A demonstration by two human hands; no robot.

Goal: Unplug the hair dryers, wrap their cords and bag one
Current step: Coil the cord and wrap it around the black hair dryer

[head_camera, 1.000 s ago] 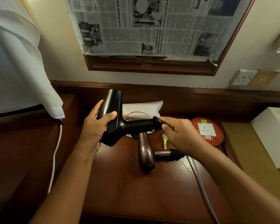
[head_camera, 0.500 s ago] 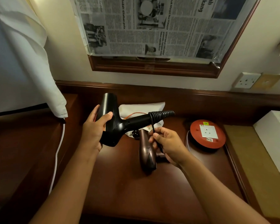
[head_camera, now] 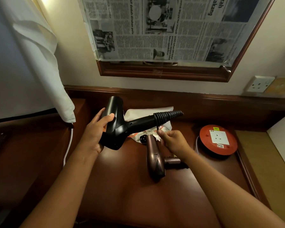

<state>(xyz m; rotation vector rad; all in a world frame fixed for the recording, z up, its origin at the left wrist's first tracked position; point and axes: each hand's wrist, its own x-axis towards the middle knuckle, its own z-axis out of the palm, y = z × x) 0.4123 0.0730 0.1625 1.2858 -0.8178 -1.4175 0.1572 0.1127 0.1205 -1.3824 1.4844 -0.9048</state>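
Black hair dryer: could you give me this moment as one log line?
left hand holds black hair dryer | right hand pinches cord below coils | bronze hair dryer lies on desk

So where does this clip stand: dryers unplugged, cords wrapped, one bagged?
Done: nothing is plugged into the wall socket or the red reel socket. In hand: the left hand holds the black dryer; coils of its cord sit on the handle end, and the right hand pinches the strand below. Left: the bronze dryer lies on the desk, its cord hidden; the white bag holds no dryer.
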